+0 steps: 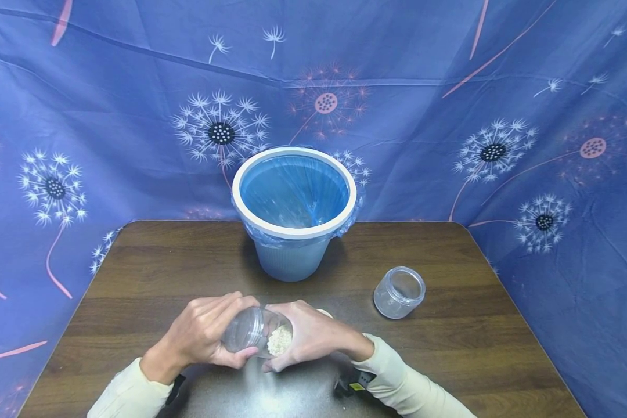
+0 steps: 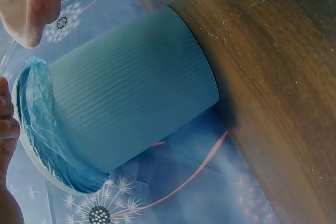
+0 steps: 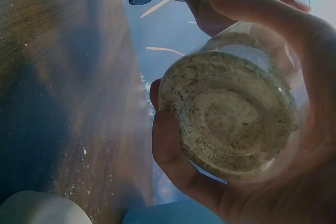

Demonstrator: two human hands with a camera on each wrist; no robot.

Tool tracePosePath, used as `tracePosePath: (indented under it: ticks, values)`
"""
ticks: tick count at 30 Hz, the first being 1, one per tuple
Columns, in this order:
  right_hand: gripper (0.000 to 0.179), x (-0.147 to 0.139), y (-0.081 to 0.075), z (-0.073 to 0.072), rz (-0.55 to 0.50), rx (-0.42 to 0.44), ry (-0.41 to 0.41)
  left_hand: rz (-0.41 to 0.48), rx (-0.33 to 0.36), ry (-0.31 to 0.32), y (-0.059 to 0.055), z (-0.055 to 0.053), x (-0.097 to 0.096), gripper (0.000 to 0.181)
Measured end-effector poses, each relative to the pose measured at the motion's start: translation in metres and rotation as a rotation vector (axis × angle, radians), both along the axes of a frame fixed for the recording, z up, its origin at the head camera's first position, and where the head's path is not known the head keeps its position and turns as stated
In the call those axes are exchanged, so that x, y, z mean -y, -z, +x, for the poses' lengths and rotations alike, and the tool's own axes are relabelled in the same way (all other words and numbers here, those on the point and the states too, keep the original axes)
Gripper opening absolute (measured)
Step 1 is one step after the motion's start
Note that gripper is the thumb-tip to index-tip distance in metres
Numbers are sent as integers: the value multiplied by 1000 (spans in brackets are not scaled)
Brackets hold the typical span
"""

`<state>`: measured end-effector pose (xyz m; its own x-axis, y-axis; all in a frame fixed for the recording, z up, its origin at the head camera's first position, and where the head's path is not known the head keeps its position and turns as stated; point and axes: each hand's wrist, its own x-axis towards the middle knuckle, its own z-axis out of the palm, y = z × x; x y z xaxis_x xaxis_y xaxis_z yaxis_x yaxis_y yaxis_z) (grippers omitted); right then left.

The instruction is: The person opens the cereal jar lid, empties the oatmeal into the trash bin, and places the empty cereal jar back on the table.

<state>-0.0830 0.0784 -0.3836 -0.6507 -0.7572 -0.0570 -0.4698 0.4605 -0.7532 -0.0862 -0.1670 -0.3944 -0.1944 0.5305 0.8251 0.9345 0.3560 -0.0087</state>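
Note:
My left hand (image 1: 201, 328) grips a clear jar (image 1: 240, 332) tipped on its side. Opposite it, my right hand (image 1: 316, 334) holds a second clear jar (image 3: 228, 121), also tilted. Pale flakes (image 1: 279, 341), like oats, lie inside this second jar. The two jars meet mouth to mouth in the head view; whether their rims touch all round, I cannot tell. Seen from the right wrist, flakes cover the second jar's base, with fingers (image 3: 170, 145) curled round its side. In the left wrist view the left jar is not clearly visible.
A blue bin (image 1: 292, 255) with a white rim and blue liner stands at the back of the wooden table (image 1: 162, 261). Another clear jar (image 1: 399, 293) stands upright on the right. A pale round edge (image 1: 324, 313) shows behind my right hand. Crumbs (image 3: 85, 151) dot the tabletop.

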Motion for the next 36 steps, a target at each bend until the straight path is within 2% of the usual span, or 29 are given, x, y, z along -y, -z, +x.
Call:
tracePosePath:
  ticks: [9, 17, 27, 36]
  values:
    - [54, 4, 9, 2, -59, 36, 23, 12, 66, -8, 4, 0, 2, 55]
    - [62, 10, 11, 5, 49, -122, 150, 37, 118, -107, 10, 3, 3, 54]
    - [53, 14, 11, 6, 50, -232, 200, 83, 190, -204, 12, 8, 1, 54]
    - [57, 17, 13, 3, 72, -357, 259, 79, 290, -351, 17, 13, 0, 59]
